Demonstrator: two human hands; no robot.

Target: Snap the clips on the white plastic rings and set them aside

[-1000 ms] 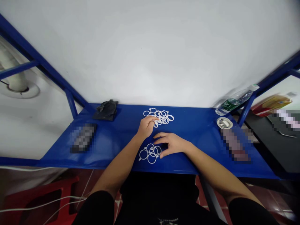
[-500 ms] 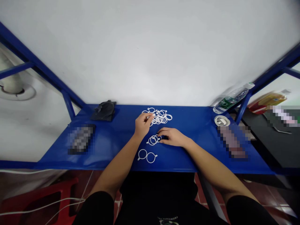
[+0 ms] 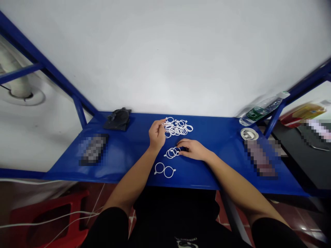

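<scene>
White curtain rings with small eyelets lie in a tangled pile (image 3: 178,131) towards the back of the blue table. At the pile's left edge, my left hand (image 3: 157,134) has its thumb and fingers closed around part of a ring; the fingers hide some of it. Nearer to me, a few overlapping curtain rings (image 3: 171,153) form a small group. My right hand (image 3: 192,150) rests at that group's right side, thumb and fingers apart, fingertips at the rightmost ring. Two more curtain rings (image 3: 164,170) lie side by side close to the front edge.
A crumpled black bag (image 3: 117,119) and a blurred dark object (image 3: 93,148) lie on the left. On the right are a water bottle (image 3: 263,109), a white roll (image 3: 249,134) and a blurred flat object (image 3: 261,158). Blue frame bars flank the table (image 3: 124,155). A red stool (image 3: 51,217) stands below.
My left hand has drawn slightly left and back from the pile's middle to its left edge. The right hand has barely moved beside the small group. The whole view has shifted slightly.
</scene>
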